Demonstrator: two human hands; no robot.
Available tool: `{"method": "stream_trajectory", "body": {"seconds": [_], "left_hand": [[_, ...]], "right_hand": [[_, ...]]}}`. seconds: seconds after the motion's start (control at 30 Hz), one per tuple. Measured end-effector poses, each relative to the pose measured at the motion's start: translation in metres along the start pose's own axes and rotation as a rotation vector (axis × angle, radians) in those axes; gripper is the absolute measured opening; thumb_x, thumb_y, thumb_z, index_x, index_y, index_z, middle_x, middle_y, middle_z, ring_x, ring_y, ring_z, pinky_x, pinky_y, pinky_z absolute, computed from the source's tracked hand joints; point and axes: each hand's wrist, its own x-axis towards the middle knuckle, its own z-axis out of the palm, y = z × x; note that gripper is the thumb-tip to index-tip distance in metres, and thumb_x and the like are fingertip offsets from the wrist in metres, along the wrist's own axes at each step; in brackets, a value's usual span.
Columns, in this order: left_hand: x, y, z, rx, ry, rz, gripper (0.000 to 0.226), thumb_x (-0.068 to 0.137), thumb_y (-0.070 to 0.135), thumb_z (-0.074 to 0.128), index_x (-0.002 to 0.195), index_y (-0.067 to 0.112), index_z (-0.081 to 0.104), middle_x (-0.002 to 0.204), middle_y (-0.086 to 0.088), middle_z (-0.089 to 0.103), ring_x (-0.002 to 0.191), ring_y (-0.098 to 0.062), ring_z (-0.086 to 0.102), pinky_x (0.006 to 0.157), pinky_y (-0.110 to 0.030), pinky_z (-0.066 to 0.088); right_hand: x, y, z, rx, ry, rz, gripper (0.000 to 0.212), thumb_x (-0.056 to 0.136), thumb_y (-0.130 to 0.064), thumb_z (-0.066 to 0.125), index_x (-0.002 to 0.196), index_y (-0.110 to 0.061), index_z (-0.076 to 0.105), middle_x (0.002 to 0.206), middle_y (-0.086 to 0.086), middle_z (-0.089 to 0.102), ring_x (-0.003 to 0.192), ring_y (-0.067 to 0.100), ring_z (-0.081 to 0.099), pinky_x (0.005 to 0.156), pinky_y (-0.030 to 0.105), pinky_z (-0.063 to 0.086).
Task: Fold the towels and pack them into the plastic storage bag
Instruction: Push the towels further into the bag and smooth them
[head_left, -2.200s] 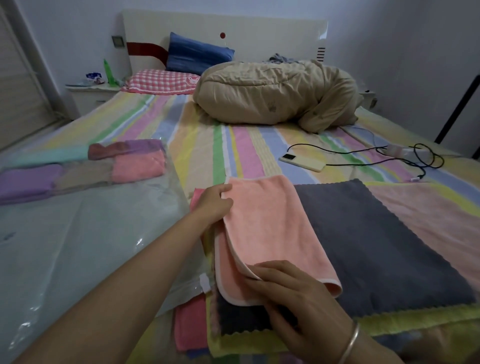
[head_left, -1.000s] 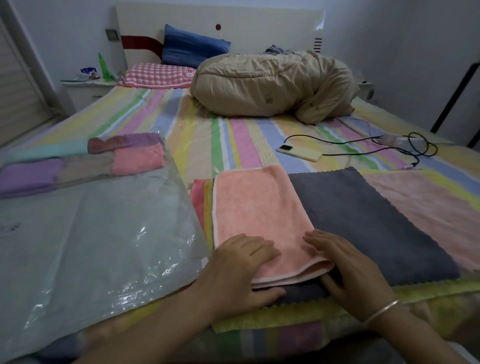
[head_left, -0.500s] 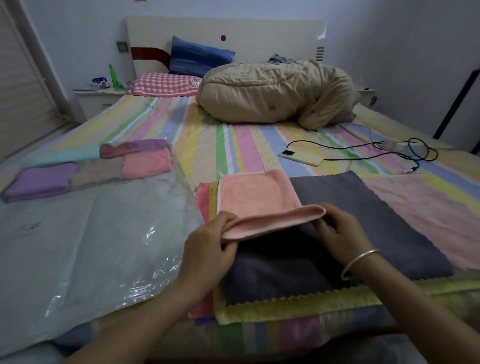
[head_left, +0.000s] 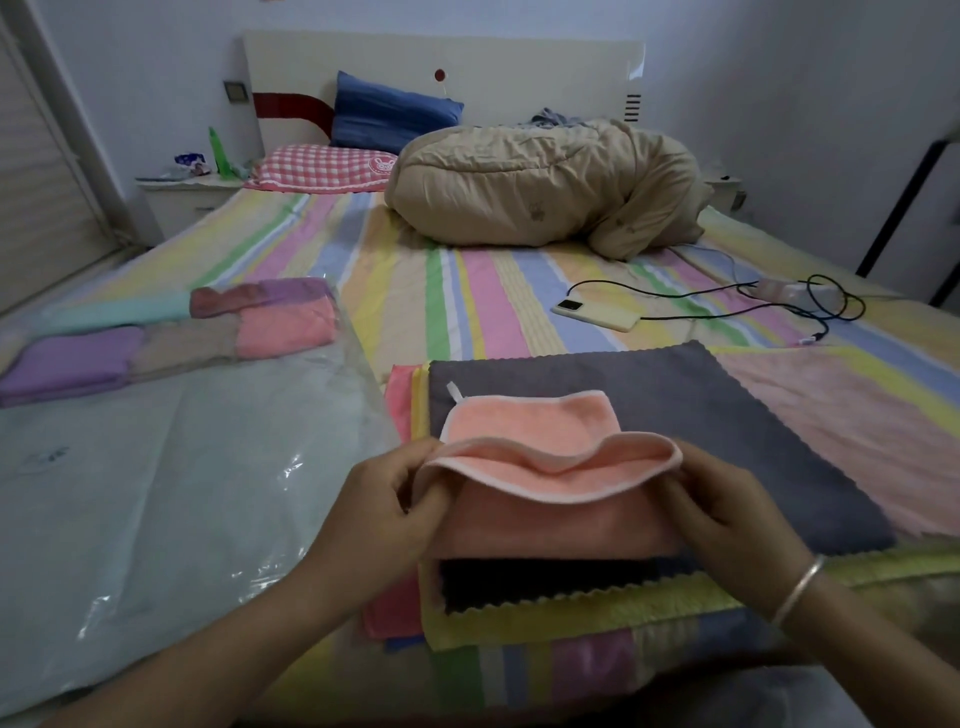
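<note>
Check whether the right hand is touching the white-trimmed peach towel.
Touching. The head view shows the right hand pinching the white-trimmed peach towel at its right edge, fingers curled onto the cloth.

Sheet (head_left: 467, 291): pastel stripes, spread over the bed through the middle of the frame.
Quilt (head_left: 540, 192): beige, bundled in a heap on the sheet, upper centre.
Headboard (head_left: 519, 67): white with a red band and a red dot, top centre.
Blue pillow (head_left: 389, 117): propped against the headboard, upper left of centre.
Checked pillow (head_left: 322, 169): red and white, lying just in front of the blue one.
Phone (head_left: 595, 314): pale, flat on the sheet, right of centre.
Cable (head_left: 727, 293): black, runs from the phone toward the right edge, looped there.
Nightstand (head_left: 182, 200): white, upper left.
Bottle (head_left: 217, 150): green, upright on the nightstand.
</note>
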Motion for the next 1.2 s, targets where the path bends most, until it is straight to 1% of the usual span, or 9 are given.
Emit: {"method": "stream_trajectory", "body": {"seconds": [0.13, 0.33, 0.57, 0.7, 0.8, 0.87, 1.0, 1.1, 1.2], "left_hand": [[0.027, -0.018, 0.011, 0.1, 0.139, -0.141, 0.052, 0.082, 0.055, 0.045, 0.087, 0.008, 0.066, 0.071, -0.009, 0.062, 0.073, -0.023, 0.059, 0.067, -0.039, 0.047], [0.09, -0.045, 0.031, 0.283, 0.208, -0.308, 0.035, 0.095, 0.033, 0.053, 0.07, 0.008, 0.052, 0.061, 0.001, 0.051, 0.062, -0.017, 0.049, 0.053, -0.028, 0.032], [0.106, -0.07, 0.043, 0.43, 0.245, -0.433, 0.025, 0.092, 0.05, 0.052, 0.095, 0.026, 0.055, 0.075, 0.012, 0.059, 0.076, -0.014, 0.056, 0.062, -0.029, 0.038], [0.106, -0.046, 0.04, 0.642, 0.344, -0.121, 0.016, 0.089, 0.025, 0.06, 0.095, 0.026, 0.045, 0.087, 0.011, 0.057, 0.077, -0.013, 0.055, 0.062, -0.028, 0.037], [0.105, -0.023, 0.045, 0.578, 0.142, 0.233, 0.007, 0.083, 0.02, 0.058, 0.09, 0.022, 0.057, 0.089, 0.008, 0.06, 0.084, -0.014, 0.056, 0.071, -0.034, 0.048], [0.104, -0.017, 0.054, 0.546, -0.133, 0.314, 0.027, 0.086, 0.035, 0.048, 0.105, 0.024, 0.064, 0.106, 0.006, 0.064, 0.105, -0.014, 0.057, 0.089, -0.04, 0.048], [0.102, -0.042, 0.066, 0.827, -0.574, 0.141, 0.069, 0.096, 0.057, 0.032, 0.154, 0.025, 0.013, 0.163, 0.003, 0.007, 0.149, -0.01, -0.001, 0.122, -0.04, 0.001], [0.099, -0.061, 0.072, 0.881, -0.603, 0.093, 0.081, 0.091, 0.068, 0.019, 0.155, 0.024, -0.005, 0.162, 0.004, -0.014, 0.147, -0.008, -0.015, 0.121, -0.044, -0.004], [0.098, -0.065, 0.076, 0.878, -0.582, 0.103, 0.09, 0.083, 0.074, 0.01, 0.155, 0.023, -0.003, 0.162, 0.004, -0.011, 0.148, -0.009, -0.013, 0.12, -0.045, -0.003]], "right_hand": [[0.018, 0.013, 0.017, -0.011, 0.068, 0.21, 0.014, 0.096, -0.026, 0.051, 0.097, -0.026, 0.066, 0.091, -0.004, 0.07, 0.087, 0.012, 0.064, 0.076, 0.038, 0.052], [0.084, 0.038, 0.033, -0.25, 0.033, 0.613, 0.032, 0.098, -0.036, 0.044, 0.091, -0.011, 0.062, 0.084, 0.003, 0.062, 0.079, 0.021, 0.055, 0.065, 0.032, 0.039], [0.089, 0.065, 0.045, -0.375, -0.009, 0.754, 0.046, 0.097, -0.041, 0.041, 0.063, -0.014, 0.055, 0.065, 0.002, 0.056, 0.061, 0.018, 0.049, 0.052, 0.029, 0.033], [0.096, 0.06, 0.043, -0.381, -0.04, 0.82, 0.05, 0.096, -0.046, 0.038, 0.058, -0.015, 0.048, 0.062, 0.003, 0.051, 0.058, 0.02, 0.048, 0.051, 0.029, 0.033], [0.097, 0.053, 0.042, -0.578, -0.047, 0.797, 0.044, 0.094, -0.053, 0.033, 0.072, -0.022, 0.053, 0.077, 0.002, 0.058, 0.074, 0.024, 0.055, 0.064, 0.032, 0.041], [0.092, 0.046, 0.039, -0.725, -0.029, 0.759, 0.04, 0.092, -0.058, 0.032, 0.088, -0.024, 0.052, 0.088, 0.002, 0.059, 0.085, 0.028, 0.056, 0.07, 0.033, 0.04], [0.083, 0.043, 0.03, -0.562, -0.083, 0.835, 0.047, 0.087, -0.058, 0.047, 0.118, -0.022, 0.044, 0.105, 0.004, 0.058, 0.093, 0.027, 0.058, 0.08, 0.038, 0.049], [0.078, 0.035, 0.028, -0.219, -0.18, 0.896, 0.071, 0.084, -0.039, 0.063, 0.141, -0.025, 0.024, 0.11, 0.006, 0.056, 0.091, 0.024, 0.058, 0.082, 0.038, 0.051], [0.077, 0.019, 0.029, -0.096, -0.212, 0.774, 0.081, 0.083, -0.019, 0.063, 0.143, -0.035, 0.011, 0.088, 0.007, 0.056, 0.078, 0.024, 0.06, 0.071, 0.036, 0.051]]}}
